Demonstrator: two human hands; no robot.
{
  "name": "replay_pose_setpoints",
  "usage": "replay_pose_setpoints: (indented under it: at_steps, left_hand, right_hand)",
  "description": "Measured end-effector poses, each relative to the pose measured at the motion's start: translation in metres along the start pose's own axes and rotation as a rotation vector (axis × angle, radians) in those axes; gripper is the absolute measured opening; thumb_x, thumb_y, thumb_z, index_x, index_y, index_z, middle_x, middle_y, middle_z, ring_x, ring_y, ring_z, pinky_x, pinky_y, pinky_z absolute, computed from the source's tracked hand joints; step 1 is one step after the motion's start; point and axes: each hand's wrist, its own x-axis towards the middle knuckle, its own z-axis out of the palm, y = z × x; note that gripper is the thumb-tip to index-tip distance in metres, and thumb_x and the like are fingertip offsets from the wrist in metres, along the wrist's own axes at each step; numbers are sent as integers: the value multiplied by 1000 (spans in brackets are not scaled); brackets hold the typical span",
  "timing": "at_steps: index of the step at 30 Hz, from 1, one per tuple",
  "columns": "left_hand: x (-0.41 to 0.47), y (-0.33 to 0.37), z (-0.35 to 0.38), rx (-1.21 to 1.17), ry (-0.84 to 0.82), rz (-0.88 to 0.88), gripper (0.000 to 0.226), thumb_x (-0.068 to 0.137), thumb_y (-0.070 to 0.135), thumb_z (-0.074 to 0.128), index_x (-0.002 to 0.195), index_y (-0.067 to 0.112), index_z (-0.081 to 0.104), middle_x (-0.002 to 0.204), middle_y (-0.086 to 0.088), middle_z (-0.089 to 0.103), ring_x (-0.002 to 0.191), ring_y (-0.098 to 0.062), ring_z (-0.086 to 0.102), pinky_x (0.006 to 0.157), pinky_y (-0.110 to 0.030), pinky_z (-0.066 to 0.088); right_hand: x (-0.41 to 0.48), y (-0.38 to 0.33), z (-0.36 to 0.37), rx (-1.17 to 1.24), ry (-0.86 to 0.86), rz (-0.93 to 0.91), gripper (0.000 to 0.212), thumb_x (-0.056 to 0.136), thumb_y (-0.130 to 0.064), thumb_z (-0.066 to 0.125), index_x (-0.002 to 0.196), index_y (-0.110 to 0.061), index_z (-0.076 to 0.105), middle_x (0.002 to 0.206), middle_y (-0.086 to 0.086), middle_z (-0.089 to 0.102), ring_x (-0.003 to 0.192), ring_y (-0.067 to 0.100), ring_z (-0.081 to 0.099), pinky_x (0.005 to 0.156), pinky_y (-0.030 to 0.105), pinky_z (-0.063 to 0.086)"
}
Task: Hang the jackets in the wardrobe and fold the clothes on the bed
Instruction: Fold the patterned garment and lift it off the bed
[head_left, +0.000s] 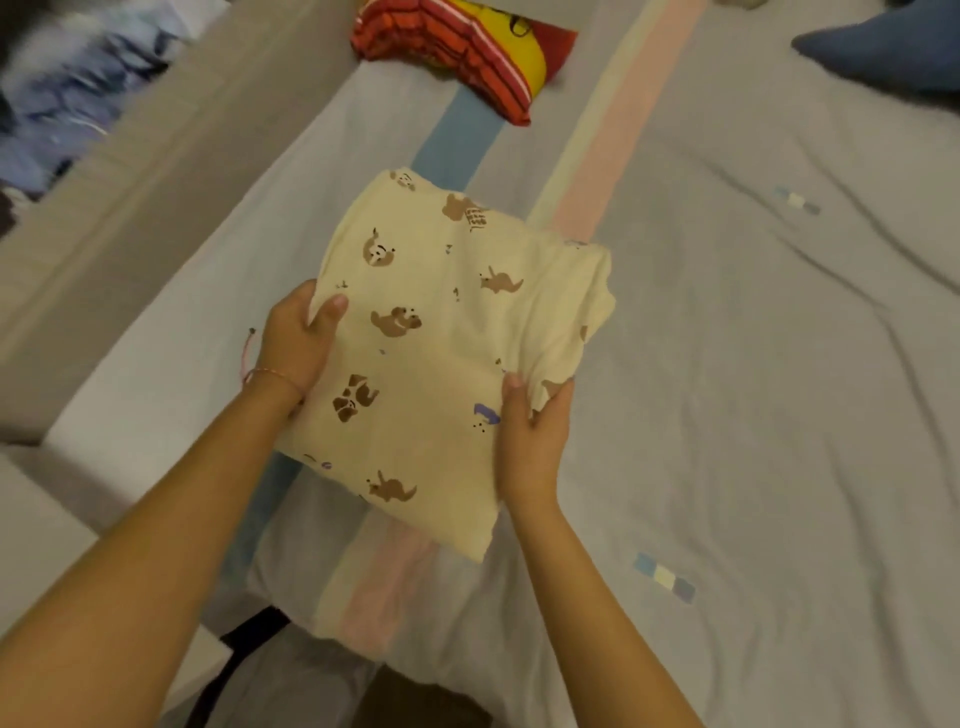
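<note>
We see a folded cream garment (447, 343), printed with small brown animals, held flat between both hands above the bed (753, 415). The left hand (296, 343) clamps the garment's left edge: its thumb lies on the upper face of the cloth, while the remaining fingers are tucked beneath and hidden from us. The right hand (535, 441) grips the near right edge, thumb pressed on top and fingers closed around the bunched layers at that corner. Between the two thumbs the cloth lies smooth; past the right fingers its folded layers bulge in a thick roll. A thin bracelet (275, 375) circles the left wrist. Below the garment the grey bedsheet carries a lengthwise band of blue, pale yellow and pink stripes (587, 171), which runs on beyond the fingertips. Well beyond the fingers, at the far end of that band, we find a folded red striped garment (457, 52) with a yellow panel. Far to the right of the right hand lies a blue cloth (893, 47). Left of the left hand runs the grey bed frame (130, 208), with blurred clothing (67, 93) past it.
</note>
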Motion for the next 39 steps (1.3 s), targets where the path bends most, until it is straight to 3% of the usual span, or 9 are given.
replay_pose_setpoints:
  at_steps: [5, 10, 13, 17, 22, 29, 34, 36, 39]
  left_hand:
    - [13, -3, 10, 45, -111, -65, 32, 95, 32, 49, 117, 9, 56, 105, -11, 60, 93, -23, 57, 74, -27, 44]
    - [9, -27, 5, 143, -262, -281, 103, 47, 83, 60, 132, 27, 40, 126, -8, 50, 114, -27, 50, 98, -49, 43]
    - [3, -31, -4, -38, -520, -422, 86, 33, 75, 73, 109, 43, 47, 111, -3, 66, 99, -23, 63, 86, -43, 52]
    - [16, -36, -6, -2, -654, -440, 99, 21, 79, 72, 106, 30, 58, 97, -3, 72, 90, -23, 68, 82, -38, 53]
    - [17, -41, -2, 9, -675, -440, 106, 13, 83, 70, 104, 30, 58, 96, -3, 72, 89, -24, 68, 78, -36, 53]
    - [47, -59, -9, 337, -677, -478, 117, 24, 91, 64, 122, 28, 52, 113, -2, 65, 102, -26, 62, 96, -48, 47]
    - [35, -30, -15, 198, -829, -571, 104, 34, 78, 75, 121, 25, 53, 108, -5, 68, 100, -26, 62, 94, -45, 46]
    - [28, -15, -22, 174, -862, -640, 84, 50, 71, 73, 115, 21, 55, 101, -7, 66, 91, -23, 61, 75, -34, 49]
    - [25, -11, -27, 141, -846, -684, 105, 16, 74, 78, 104, 20, 60, 95, -7, 68, 84, -21, 63, 61, -29, 45]
  right_hand:
    - [13, 8, -3, -55, -8, 103, 50, 94, -20, 56, 140, -19, 37, 129, -7, 54, 117, 11, 54, 93, 22, 44]
    - [31, 23, -9, -28, -22, 318, 56, 79, -34, 74, 121, -25, 38, 126, 0, 54, 106, 17, 59, 91, 34, 50]
    - [23, 40, -18, 94, -246, 544, 83, 64, -50, 81, 131, -20, 42, 122, -1, 63, 106, 19, 65, 95, 43, 51]
    - [23, 49, -21, 98, -454, 572, 98, 56, -63, 80, 140, -27, 42, 127, -3, 62, 112, 18, 63, 98, 41, 49]
    - [28, 47, -20, 165, -442, 597, 79, 64, -54, 79, 131, -20, 55, 120, 4, 67, 109, 23, 64, 99, 45, 47]
    - [30, 44, -20, 187, -452, 736, 42, 89, -45, 58, 119, -16, 65, 113, 9, 69, 110, 28, 63, 103, 46, 44]
    - [18, 41, -11, 126, -302, 721, 71, 62, -58, 73, 122, -21, 63, 115, 6, 69, 106, 28, 65, 99, 48, 47]
    - [14, 39, -9, 111, -255, 740, 83, 51, -62, 78, 123, -22, 62, 115, 6, 69, 105, 29, 66, 97, 50, 48]
    - [16, 31, -6, 78, -266, 720, 83, 53, -60, 78, 124, -21, 61, 116, 6, 68, 105, 27, 66, 97, 48, 48]
